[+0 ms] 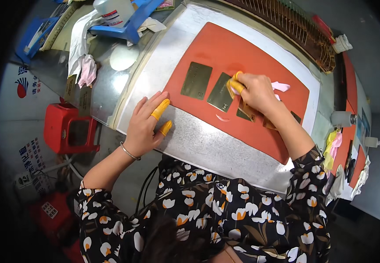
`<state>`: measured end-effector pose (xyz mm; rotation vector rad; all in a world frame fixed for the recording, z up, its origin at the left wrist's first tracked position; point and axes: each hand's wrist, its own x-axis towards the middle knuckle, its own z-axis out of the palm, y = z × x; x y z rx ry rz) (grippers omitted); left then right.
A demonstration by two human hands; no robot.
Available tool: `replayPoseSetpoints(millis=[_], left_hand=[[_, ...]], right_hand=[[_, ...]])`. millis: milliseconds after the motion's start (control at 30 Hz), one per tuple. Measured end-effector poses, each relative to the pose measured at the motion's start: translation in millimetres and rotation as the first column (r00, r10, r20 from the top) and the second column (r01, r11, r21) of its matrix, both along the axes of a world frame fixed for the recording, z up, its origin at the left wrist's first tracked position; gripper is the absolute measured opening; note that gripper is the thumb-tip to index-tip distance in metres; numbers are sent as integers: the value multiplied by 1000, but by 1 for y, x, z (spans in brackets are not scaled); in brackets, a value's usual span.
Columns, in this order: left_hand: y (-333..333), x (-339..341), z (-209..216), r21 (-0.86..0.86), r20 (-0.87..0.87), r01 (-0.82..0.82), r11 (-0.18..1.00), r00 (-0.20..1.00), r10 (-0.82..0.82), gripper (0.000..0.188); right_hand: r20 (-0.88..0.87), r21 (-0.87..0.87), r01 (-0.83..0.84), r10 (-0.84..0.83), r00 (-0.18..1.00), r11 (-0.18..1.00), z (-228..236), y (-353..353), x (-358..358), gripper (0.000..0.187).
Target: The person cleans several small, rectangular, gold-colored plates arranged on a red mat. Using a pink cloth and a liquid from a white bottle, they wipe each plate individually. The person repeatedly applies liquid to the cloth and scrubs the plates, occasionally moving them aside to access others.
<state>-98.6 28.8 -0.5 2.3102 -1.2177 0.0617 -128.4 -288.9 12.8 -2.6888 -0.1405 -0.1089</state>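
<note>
Left hand [148,120]: yellow finger cots on thumb and forefinger, fingers apart and empty, at the red mat's [249,52] left corner. Next, the first dark card [196,80] lies flat on the mat. Second dark card [218,94] beside it — right hand [238,85] at its right edge, fingers together, clamped on a pink cloth [281,86]. More cards [246,113] lie partly hidden below the right hand.

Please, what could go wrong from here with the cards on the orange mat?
The right hand and its forearm pass over some of the dark cards, so a low movement might scuff or shift them. The left hand rests off the cards, near the edge of the orange mat, so a card could slide.
</note>
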Motion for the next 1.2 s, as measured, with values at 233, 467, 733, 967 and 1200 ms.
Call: replayPoseSetpoints(millis=[233, 467, 733, 967, 1200], left_hand=[[-4, 0, 1, 26, -15, -16, 1000, 1000, 17, 55], [-10, 0, 0, 4, 17, -32, 999, 999, 32, 55], [-10, -2, 2, 35, 23, -52, 998, 998, 51, 53], [-13, -3, 4, 38, 32, -65, 997, 997, 64, 52], [-12, -6, 2, 17, 15, -60, 998, 998, 60, 52]], right_hand=[[84, -98, -326, 334, 939, 940, 49, -1, -92, 11], [29, 152, 77, -82, 996, 985, 36, -90, -52, 15], [18, 17, -145, 144, 989, 989, -4, -51, 1, 9], [-48, 70, -125, 129, 991, 990, 2, -57, 10, 11], [44, -42, -235, 237, 971, 971, 4, -59, 1, 6]])
